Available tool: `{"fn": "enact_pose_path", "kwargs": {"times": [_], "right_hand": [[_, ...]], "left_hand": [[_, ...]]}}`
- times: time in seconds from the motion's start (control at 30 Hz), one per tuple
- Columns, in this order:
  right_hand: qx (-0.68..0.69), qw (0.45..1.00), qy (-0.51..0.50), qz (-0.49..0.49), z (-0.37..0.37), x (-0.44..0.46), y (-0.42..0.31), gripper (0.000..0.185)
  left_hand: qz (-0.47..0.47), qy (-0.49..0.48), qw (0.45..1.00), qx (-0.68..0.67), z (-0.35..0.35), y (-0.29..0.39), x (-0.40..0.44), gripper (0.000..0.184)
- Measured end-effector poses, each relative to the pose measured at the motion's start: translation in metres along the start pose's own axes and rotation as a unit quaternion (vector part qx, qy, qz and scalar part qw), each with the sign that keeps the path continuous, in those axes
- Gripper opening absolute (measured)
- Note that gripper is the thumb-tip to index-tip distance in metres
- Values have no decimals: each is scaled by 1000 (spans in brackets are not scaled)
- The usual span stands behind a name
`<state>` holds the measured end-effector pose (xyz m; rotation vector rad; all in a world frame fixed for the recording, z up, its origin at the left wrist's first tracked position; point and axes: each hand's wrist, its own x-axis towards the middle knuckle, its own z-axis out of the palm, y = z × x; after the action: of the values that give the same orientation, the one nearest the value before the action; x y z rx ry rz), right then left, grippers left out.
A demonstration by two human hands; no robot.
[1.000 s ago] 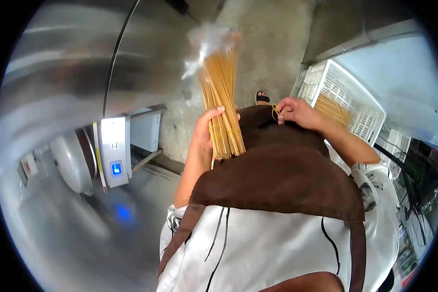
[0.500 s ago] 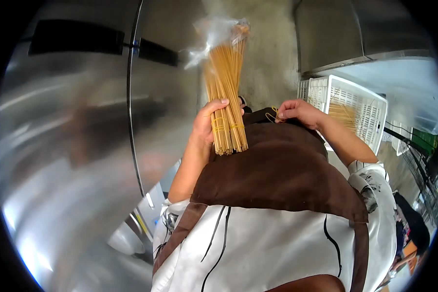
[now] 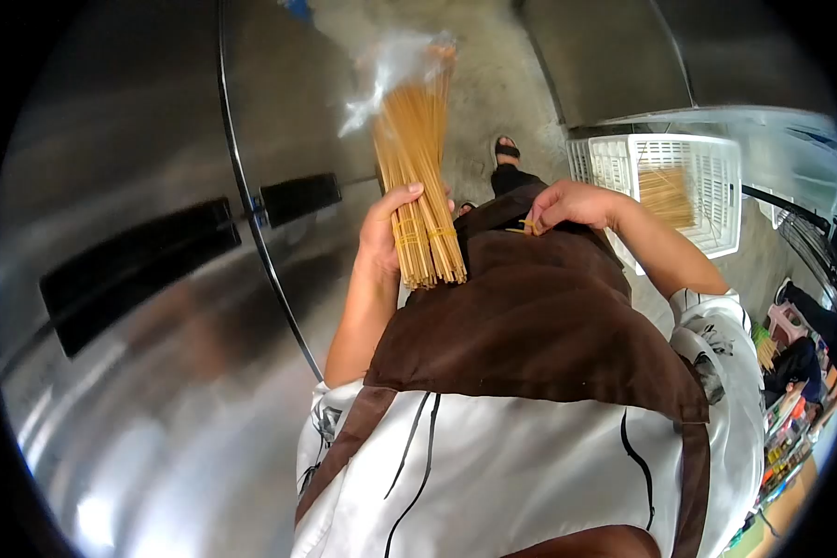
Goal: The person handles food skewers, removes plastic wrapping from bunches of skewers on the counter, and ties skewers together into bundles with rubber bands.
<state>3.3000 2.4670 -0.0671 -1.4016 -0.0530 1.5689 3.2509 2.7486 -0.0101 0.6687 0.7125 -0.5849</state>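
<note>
My left hand (image 3: 379,228) is wrapped round bundled bamboo skewers (image 3: 413,149), held upright in front of the brown apron (image 3: 521,307). Yellow rubber bands (image 3: 409,230) circle the skewers near their lower ends. A clear plastic bag (image 3: 402,63) covers their far ends. At the apron's pocket edge, my right hand (image 3: 567,206) has its fingers pinched on a thin yellow rubber band (image 3: 527,224), only part of which shows. The fingertips of that hand rest close against the apron cloth.
On the left stand steel cabinet doors (image 3: 149,344) with black handles (image 3: 299,200). To the right, a white plastic crate (image 3: 730,177) holds more skewers (image 3: 665,193). Beyond it are a wire rack (image 3: 804,242) and assorted goods (image 3: 790,437). A sandalled foot (image 3: 506,149) shows on the floor.
The view has turned, bringing the cabinet handles lower and a foot into sight. My right hand has drawn the rubber band in against the apron pocket. My left hand still holds the skewers.
</note>
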Motion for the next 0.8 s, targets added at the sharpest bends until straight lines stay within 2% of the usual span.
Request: {"fn": "enact_pose_path", "kwargs": {"times": [0.03,0.1,0.23,0.3,0.37,0.43,0.5,0.53,0.57,0.6,0.67,0.7,0.77,0.8], "right_hand": [[3,1000,5,-1,-2,4,-6,15],[-111,994,8,25,-11,0,-16,16],[-156,987,-5,19,-34,7,-45,13],[-117,991,23,-60,-41,6,-57,12],[-83,992,46,-77,-46,-9,-69,7],[-200,955,116,-183,-49,-8,-66,5],[-300,875,186,-330,-32,-18,-76,6],[-215,907,154,-327,-34,-19,-87,5],[-130,930,126,-320,-35,-18,-89,4],[-137,927,125,-325,-37,-12,-87,4],[-250,852,276,-368,-48,5,-76,9],[-252,848,274,-376,-49,10,-81,9],[-15,914,259,-313,-41,18,-92,18],[15,925,238,-296,-40,38,-125,25]], "left_hand": [[-3,-4,1000,4,-3,5,8,39],[-15,3,1000,-19,-6,-4,13,40],[34,54,997,30,15,10,19,42],[48,56,997,16,21,19,22,41],[48,56,997,7,28,20,25,40],[43,66,997,-3,29,19,29,40],[65,58,996,7,33,24,29,42],[77,102,992,22,48,28,24,44],[84,102,991,19,46,25,23,44],[78,86,993,13,41,23,25,45],[70,31,997,-8,35,15,34,50],[79,31,996,-4,29,11,41,50],[93,-46,991,-87,19,7,51,55],[103,-45,992,-62,14,39,53,56]]}}
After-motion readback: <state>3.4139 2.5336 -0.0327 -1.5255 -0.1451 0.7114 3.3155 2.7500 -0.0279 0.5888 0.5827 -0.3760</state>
